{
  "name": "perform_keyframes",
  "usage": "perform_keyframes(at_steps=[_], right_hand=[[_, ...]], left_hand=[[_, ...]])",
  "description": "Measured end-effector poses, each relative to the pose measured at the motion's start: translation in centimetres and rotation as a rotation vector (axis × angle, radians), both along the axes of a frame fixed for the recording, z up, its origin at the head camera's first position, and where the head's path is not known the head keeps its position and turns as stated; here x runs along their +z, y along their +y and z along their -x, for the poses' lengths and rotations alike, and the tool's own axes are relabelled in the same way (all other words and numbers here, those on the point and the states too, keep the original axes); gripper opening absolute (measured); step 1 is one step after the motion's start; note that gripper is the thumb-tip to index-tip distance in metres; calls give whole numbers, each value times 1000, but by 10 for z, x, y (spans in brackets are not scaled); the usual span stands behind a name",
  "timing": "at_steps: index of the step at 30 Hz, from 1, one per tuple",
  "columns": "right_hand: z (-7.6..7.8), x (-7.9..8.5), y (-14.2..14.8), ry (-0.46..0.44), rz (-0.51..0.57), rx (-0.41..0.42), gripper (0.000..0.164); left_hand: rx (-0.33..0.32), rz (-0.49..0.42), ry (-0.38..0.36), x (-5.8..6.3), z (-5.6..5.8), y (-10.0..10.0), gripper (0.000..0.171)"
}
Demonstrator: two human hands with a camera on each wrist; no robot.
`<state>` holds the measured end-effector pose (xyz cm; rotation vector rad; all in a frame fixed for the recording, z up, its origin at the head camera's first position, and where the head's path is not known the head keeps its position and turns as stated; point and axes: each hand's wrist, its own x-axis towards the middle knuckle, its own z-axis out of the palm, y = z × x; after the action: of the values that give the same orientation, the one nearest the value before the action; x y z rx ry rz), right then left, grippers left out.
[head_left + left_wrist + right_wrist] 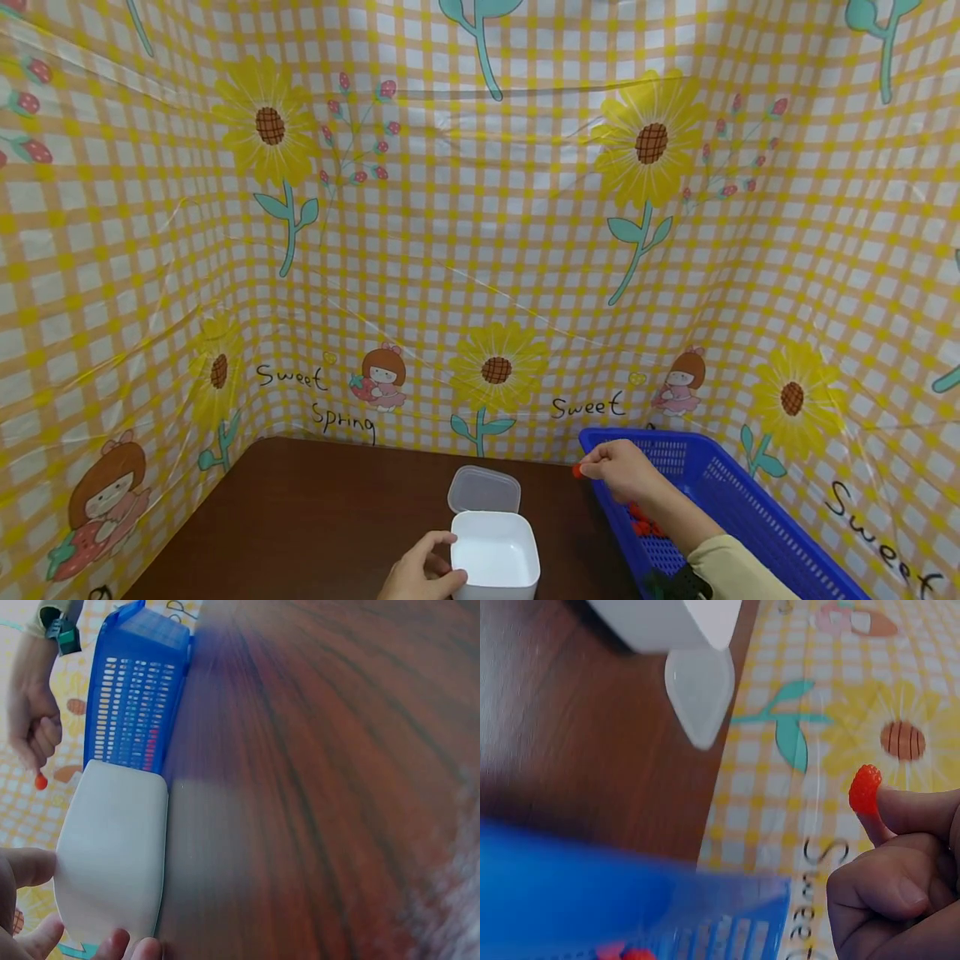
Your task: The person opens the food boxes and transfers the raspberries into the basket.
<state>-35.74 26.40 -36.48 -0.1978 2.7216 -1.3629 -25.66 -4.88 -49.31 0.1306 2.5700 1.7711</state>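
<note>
A white, square open container (495, 554) stands on the dark wooden table, its inside bare. My left hand (423, 571) holds it at the near left corner, with the thumb and fingers at the rim and wall; the left wrist view shows the fingertips against the container's side (112, 847). My right hand (626, 471) is raised over the left edge of the blue basket (720, 475). Between its thumb and index finger it pinches a small bumpy red raspberry (865, 789), while the other fingers are curled in. More red pieces (645, 523) lie in the basket, partly hidden by the right forearm.
Just behind the container lies a translucent lid (486, 490) on the table (337, 508). The long slotted basket takes up the table's right side. A checked sunflower cloth (450, 275) walls in the back and both sides.
</note>
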Motion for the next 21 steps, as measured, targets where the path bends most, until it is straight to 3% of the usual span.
perform_keyframes(at_steps=[10, 21], right_hand=[[8, 4, 55, 4, -61, 34, 21], [23, -7, 99, -53, -127, 22, 17]], left_hand=[[-3, -3, -7, 1, -1, 1, 42], [-4, -6, -20, 2, -2, 1, 41]])
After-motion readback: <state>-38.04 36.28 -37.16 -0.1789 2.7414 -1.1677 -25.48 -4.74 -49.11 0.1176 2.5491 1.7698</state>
